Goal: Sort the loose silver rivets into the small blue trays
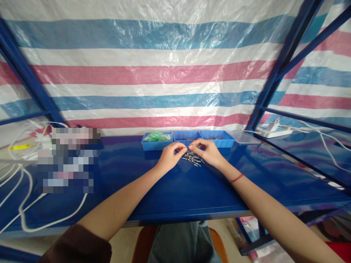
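My left hand (pixel 172 153) and my right hand (pixel 206 150) meet above the table, thumbs and forefingers pinched. A thin dark metal pin seems to run between the two sets of fingertips, mostly covered by them. Just below and behind the hands lies a loose pile of thin metal pins (pixel 194 159), dark and silver, with thicker collars on their shafts. The middle blue bin (pixel 179 138) stands right behind my hands with some small metal pieces inside. The right blue bin (pixel 226 142) also holds small metal pieces.
The left blue bin (pixel 155 147) holds green and white packets. A clear plastic lid (pixel 246 137) lies right of the bins. White cables (pixel 27 219) loop across the left of the blue table (pixel 175 197). A power strip (pixel 274 129) sits at the right, beyond a blue frame post (pixel 270 80).
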`<state>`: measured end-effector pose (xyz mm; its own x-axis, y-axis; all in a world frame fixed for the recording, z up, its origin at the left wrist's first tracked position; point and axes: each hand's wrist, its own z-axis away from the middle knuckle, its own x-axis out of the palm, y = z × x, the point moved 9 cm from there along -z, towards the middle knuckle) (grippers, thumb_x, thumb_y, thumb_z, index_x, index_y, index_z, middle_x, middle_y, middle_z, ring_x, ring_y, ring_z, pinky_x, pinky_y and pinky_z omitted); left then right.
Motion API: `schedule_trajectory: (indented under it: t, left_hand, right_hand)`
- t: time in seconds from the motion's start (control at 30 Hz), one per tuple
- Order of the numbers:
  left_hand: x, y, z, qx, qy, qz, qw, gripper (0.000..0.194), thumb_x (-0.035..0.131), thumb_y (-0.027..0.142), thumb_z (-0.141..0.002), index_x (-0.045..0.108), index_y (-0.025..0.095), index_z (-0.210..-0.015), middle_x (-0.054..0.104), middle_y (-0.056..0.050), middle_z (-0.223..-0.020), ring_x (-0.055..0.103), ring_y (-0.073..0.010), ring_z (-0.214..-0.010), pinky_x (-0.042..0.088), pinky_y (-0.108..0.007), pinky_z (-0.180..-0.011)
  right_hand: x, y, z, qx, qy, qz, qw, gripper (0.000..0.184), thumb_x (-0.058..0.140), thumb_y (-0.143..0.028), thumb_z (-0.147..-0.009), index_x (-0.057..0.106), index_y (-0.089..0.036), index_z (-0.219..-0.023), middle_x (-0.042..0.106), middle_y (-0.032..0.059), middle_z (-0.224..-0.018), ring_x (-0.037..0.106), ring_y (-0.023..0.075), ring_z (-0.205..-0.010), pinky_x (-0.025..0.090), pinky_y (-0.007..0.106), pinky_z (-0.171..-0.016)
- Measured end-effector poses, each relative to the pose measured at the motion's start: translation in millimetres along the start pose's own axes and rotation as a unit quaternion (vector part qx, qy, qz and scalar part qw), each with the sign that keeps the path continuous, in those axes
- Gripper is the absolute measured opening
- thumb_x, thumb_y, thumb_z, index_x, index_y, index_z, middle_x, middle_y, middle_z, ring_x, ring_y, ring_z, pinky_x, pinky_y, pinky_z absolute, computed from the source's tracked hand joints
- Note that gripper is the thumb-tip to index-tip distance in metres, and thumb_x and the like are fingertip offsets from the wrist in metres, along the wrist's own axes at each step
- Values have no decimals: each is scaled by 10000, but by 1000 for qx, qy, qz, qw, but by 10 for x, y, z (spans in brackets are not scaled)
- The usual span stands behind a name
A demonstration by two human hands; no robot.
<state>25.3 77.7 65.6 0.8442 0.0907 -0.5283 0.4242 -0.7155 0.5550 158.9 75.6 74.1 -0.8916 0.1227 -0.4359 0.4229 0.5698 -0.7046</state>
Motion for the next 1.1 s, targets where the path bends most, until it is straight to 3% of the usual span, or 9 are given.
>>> schedule_trajectory:
  t: [0.07, 0.17, 0.33, 0.5, 0.6, 0.7, 0.8, 0.9, 1.1]
  left_hand:
    - [18, 0, -1, 8, -9, -14, 1000, 144, 515, 289, -839, 624, 206, -884, 658, 7, -824, 594, -125, -768, 440, -235, -718]
    - [17, -12, -10, 20, -24, -69, 997, 219, 518, 315, -834, 603, 205, -1003, 652, -13, -865, 591, -151, -829, 439, -276, -792]
    - [144, -101, 23, 42, -166, -200, 965, 216, 548, 377, -791, 661, 247, -922, 631, -23, -973, 555, -207, -915, 423, -331, -805]
    - [232, -171, 67, 46, -241, -206, 947, 184, 524, 357, -814, 673, 257, -855, 620, -11, -967, 548, -192, -901, 408, -321, -808]
    - [221, -121, 51, 60, -214, -213, 951, 187, 493, 322, -844, 662, 244, -822, 620, -12, -958, 544, -185, -902, 404, -312, -795]
    - [157, -26, 21, 74, -166, -213, 960, 191, 472, 302, -865, 645, 225, -843, 633, -22, -946, 557, -180, -879, 407, -312, -788]
    - [104, 87, 0, 95, -133, -172, 971, 184, 459, 267, -873, 632, 207, -858, 646, -28, -907, 579, -164, -840, 418, -298, -784]
    - [49, 111, -27, 78, -91, -102, 988, 135, 498, 248, -847, 624, 200, -845, 643, -23, -859, 591, -150, -816, 442, -269, -755]
    - [1, -109, -16, -47, -1, 30, 998, 196, 587, 307, -785, 596, 195, -946, 674, -12, -818, 631, -142, -761, 470, -244, -671]
  right_hand:
    - [-24, -18, -8, -16, 9, 26, 1000, 263, 594, -420, -757, 633, -165, -708, 623, 22, -680, 513, 126, -612, 398, 270, -594]
    - [-236, 5, -46, -30, 80, 67, 994, 258, 574, -416, -766, 632, -168, -723, 630, 28, -703, 518, 132, -621, 404, 268, -590]
    - [-857, 329, -69, 34, 248, 159, 955, 269, 538, -404, -776, 656, -163, -788, 663, 62, -778, 543, 157, -634, 428, 306, -642]
    - [-1105, 491, -60, 48, 281, 315, 905, 295, 571, -351, -742, 667, -142, -927, 657, 125, -881, 560, 244, -817, 406, 404, -781]
    - [-936, 382, -76, 28, 226, 296, 928, 268, 528, -316, -774, 663, -142, -926, 661, 106, -834, 566, 222, -760, 421, 375, -743]
    - [-419, 156, -97, -22, 52, 213, 975, 235, 490, -319, -817, 673, -170, -819, 674, 65, -801, 561, 172, -668, 431, 312, -668]
    - [103, -67, -3, -80, -104, 158, 979, 196, 539, -330, -803, 677, -192, -799, 675, 42, -787, 577, 166, -707, 431, 290, -675]
    - [301, -116, 53, -96, -139, 156, 973, 218, 518, -328, -826, 680, -193, -773, 665, 42, -738, 574, 157, -677, 418, 286, -662]
    - [222, -51, 29, -59, -113, 89, 988, 260, 490, -362, -849, 676, -183, -817, 678, 56, -819, 595, 167, -729, 431, 281, -657]
